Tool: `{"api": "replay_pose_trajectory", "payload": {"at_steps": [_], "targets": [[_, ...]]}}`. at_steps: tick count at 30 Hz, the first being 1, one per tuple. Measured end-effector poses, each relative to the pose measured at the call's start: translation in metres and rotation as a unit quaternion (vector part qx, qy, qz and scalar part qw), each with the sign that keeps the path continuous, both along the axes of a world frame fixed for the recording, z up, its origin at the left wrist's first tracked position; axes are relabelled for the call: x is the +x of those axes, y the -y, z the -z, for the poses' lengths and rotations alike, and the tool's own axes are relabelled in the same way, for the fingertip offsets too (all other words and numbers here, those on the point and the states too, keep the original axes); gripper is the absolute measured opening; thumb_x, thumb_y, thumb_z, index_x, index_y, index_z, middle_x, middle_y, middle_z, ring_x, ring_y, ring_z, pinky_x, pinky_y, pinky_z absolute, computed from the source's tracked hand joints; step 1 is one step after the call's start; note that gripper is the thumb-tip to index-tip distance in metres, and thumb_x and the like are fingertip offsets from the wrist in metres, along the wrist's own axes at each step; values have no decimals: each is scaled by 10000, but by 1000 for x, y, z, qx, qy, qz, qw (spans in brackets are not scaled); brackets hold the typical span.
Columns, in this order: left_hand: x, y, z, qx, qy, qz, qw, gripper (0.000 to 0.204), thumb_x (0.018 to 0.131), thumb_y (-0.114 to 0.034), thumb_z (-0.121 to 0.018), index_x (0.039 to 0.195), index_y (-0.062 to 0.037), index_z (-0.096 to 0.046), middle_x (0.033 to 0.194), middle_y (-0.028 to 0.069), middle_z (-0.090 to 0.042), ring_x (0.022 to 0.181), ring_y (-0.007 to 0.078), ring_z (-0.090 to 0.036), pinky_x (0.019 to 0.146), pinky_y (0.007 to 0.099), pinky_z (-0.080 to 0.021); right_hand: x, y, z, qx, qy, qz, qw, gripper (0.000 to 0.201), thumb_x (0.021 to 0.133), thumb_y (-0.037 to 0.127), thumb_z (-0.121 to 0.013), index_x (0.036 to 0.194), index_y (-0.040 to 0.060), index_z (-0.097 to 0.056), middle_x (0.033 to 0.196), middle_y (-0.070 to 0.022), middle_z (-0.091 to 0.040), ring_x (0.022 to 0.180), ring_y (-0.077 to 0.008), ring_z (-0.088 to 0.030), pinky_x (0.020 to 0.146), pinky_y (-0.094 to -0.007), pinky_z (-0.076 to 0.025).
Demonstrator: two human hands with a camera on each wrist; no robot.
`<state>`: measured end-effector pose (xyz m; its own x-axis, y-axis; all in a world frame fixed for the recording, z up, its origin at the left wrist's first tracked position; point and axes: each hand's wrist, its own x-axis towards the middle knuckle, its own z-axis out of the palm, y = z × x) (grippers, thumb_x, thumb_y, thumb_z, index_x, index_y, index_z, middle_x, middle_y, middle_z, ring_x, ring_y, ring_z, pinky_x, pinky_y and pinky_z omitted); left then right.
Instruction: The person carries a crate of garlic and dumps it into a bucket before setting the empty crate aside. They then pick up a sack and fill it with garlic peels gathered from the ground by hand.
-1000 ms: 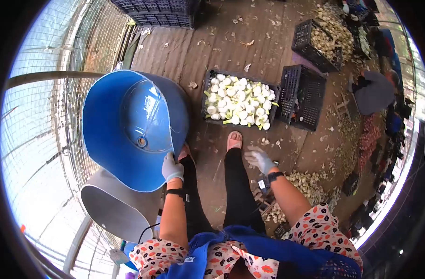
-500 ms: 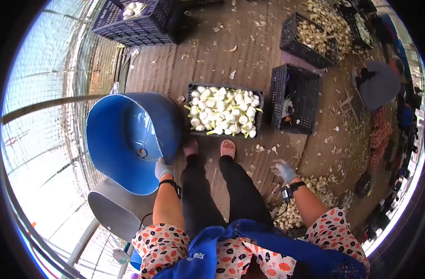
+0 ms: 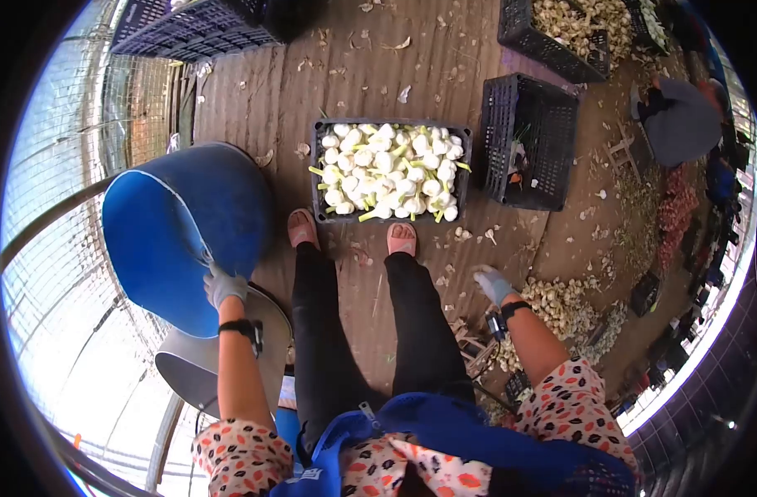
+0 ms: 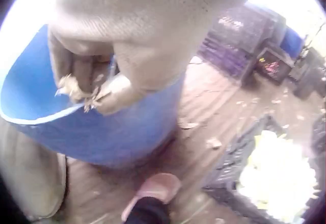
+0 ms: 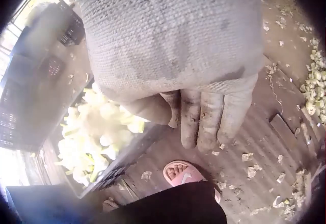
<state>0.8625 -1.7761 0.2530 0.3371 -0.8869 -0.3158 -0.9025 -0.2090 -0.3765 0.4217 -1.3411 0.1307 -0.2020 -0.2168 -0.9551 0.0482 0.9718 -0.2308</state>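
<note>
In the left half of the head view, the left hand (image 3: 225, 286), in a pale glove, is gripping the rim of a large blue barrel (image 3: 229, 186), which is lying tilted with its mouth toward the mesh wall (image 3: 55, 207); the thumb and curled fingers are pinching the rim between them. Just below the barrel, a grey tub (image 3: 198, 364) is leaning over. The right hand (image 3: 494, 284), also gloved, is hovering above the wooden floor (image 3: 354, 290) right of centre, its fingers reaching out nearly straight and lying side by side, holding nothing. In the upper middle, a black crate (image 3: 316, 178) is holding trimmed garlic bulbs (image 3: 387, 170), just beyond two feet in pink slides (image 3: 402, 242). Another black crate (image 3: 497, 137) is standing to its right, with a few scraps inside. Loose garlic (image 3: 561, 306) is lying heaped at lower right, while a person in grey (image 3: 683, 128) is bending at upper right.
</note>
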Motion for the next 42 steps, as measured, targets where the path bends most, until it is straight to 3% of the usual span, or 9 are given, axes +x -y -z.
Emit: {"api": "replay_pose_trajectory", "payload": {"at_steps": [4, 9, 12, 14, 23, 26, 32, 39, 42], "targets": [[-42, 8, 32, -2, -338, 255, 906, 528, 745, -69, -597, 1260, -81, -482, 1209, 187, -518, 1140, 354, -482, 976, 396, -392, -9, 50, 65, 0, -41, -21, 999, 287, 875, 151, -518, 1159, 128, -556, 1006, -55, -610, 860, -158, -595, 726, -297, -482], [-65, 2, 186, 190, -432, 89, 877, 591, 757, -62, -564, 1325, -44, -402, 1248, 233, -486, 1144, 354, -488, 973, 380, -399, -59, 156, 88, -90, -292, -85, 949, 548, 792, 248, -556, 1278, 12, -463, 1277, -234, -494, 1184, -334, -472, 999, -354, -359], [-72, 1, 276, 230, -438, -37, 868, 622, 762, -52, -551, 1354, -41, -360, 1180, 218, -537, 1059, 297, -558, 884, 339, -454, -73, 191, 96, -130, -111, 168, 971, 586, 794, 195, -569, 1321, -4, -408, 1234, -149, -536, 1142, -236, -500, 951, -308, -387], [-109, 2, 269, 289, -570, -211, 740, 596, 747, -20, -544, 1323, -26, -390, 1075, 159, -591, 966, 242, -589, 795, 300, -476, -81, 201, 113, -24, -46, 187, 981, 660, 815, 171, -554, 1407, 51, -288, 1311, -119, -457, 1191, -245, -439, 1014, -342, -312], [-135, -3, 256, 180, -582, -287, 739, 482, 719, 92, -448, 1170, -48, -543, 973, 73, -626, 895, 179, -593, 784, 292, -473, -100, 165, 220, -166, -212, 94, 959, 319, 821, 87, -616, 1127, -1, -603, 1057, -52, -648, 934, -143, -597, 839, -273, -445], [-125, 5, 283, 213, -588, -343, 701, 438, 752, 36, -535, 1177, -68, -548, 968, 78, -637, 865, 174, -596, 739, 321, -493, -87, 191, 171, -115, -221, 30, 968, 367, 768, 95, -603, 1116, -22, -589, 1050, -80, -642, 915, -194, -598, 851, -312, -442], [-126, 17, 279, 214, -575, -289, 735, 303, 808, -30, -548, 1102, -71, -610, 886, 51, -655, 726, 158, -613, 624, 301, -490, -63, 168, 134, -175, -175, 236, 940, 503, 688, -42, -567, 1187, -23, -504, 1023, -85, -606, 847, -180, -597, 698, -299, -492], [-67, -20, 133, 177, -576, -213, 769, 263, 723, -85, -590, 967, -51, -681, 870, 195, -660, 844, 266, -637, 755, 336, -466, 19, 205, -82, -186, -84, 181, 962, 462, 827, 98, -506, 1273, 2, -435, 1229, -111, -518, 1052, -191, -539, 878, -331, -459], [-82, -32, 124, 153, -539, -145, 816, 244, 672, -66, -582, 895, -58, -680, 847, 157, -572, 871, 304, -541, 791, 356, -421, -7, 174, -62, -210, -65, 159, 962, 469, 811, 83, -497, 1270, 9, -436, 1189, -91, -523, 1056, -185, -532, 876, -328, -459]]}}
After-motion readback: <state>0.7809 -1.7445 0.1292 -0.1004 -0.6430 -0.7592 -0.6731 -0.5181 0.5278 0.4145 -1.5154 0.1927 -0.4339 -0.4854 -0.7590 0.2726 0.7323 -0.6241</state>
